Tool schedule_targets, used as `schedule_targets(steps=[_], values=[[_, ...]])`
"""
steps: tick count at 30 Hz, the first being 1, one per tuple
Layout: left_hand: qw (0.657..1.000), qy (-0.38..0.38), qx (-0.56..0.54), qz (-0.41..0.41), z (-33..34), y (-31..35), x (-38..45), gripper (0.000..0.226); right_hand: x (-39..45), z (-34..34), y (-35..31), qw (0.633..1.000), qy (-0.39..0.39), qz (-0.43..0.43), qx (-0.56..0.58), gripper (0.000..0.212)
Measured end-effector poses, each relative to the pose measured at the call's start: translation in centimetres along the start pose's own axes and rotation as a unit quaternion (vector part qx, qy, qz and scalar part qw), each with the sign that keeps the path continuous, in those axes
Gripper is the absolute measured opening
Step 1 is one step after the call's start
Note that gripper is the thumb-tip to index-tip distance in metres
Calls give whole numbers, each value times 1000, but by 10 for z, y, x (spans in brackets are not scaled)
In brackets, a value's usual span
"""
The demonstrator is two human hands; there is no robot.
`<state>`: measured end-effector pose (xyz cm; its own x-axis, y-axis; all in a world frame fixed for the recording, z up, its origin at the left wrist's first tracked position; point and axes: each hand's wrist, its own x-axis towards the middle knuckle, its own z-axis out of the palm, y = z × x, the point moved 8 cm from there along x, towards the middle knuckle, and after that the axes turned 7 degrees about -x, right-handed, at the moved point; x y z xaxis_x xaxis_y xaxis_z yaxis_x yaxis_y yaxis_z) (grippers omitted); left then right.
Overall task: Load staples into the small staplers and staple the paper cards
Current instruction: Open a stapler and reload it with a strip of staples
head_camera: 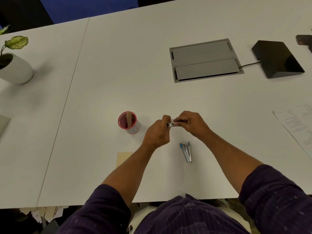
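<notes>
My left hand (157, 132) and my right hand (191, 123) meet above the white table, both pinching a small shiny metal object (170, 124), most likely a small stapler or a staple strip; fingers hide most of it. A small blue-and-silver stapler (187, 152) lies hinged apart on the table just in front of my hands. A beige paper card (122, 157) lies flat to the left, partly under my left forearm.
A red-rimmed cup (129, 123) with a wooden stick stands left of my hands. A grey cable hatch (205, 60) and a black box (277, 59) sit further back. Printed sheets (298, 123) lie at the right, a potted plant (14, 66) at far left.
</notes>
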<state>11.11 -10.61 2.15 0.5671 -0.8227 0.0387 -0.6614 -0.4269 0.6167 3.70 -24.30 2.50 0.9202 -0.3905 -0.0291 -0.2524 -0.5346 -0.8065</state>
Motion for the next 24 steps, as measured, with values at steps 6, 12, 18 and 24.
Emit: schedule_targets(steps=[6, 12, 18, 24], values=[[1000, 11, -1, 20, -6, 5, -3, 33, -1, 2, -17, 996, -17, -67, -64, 17], [1000, 14, -1, 20, -8, 8, -7, 35, -9, 2, -34, 986, -7, -109, -128, 19], [999, 27, -4, 20, -11, 13, -15, 38, -13, 2, -41, 979, -19, -119, -166, 22], [999, 31, 11, 19, -13, 20, -21, 34, -21, -1, -21, 993, -22, -54, -107, 25]])
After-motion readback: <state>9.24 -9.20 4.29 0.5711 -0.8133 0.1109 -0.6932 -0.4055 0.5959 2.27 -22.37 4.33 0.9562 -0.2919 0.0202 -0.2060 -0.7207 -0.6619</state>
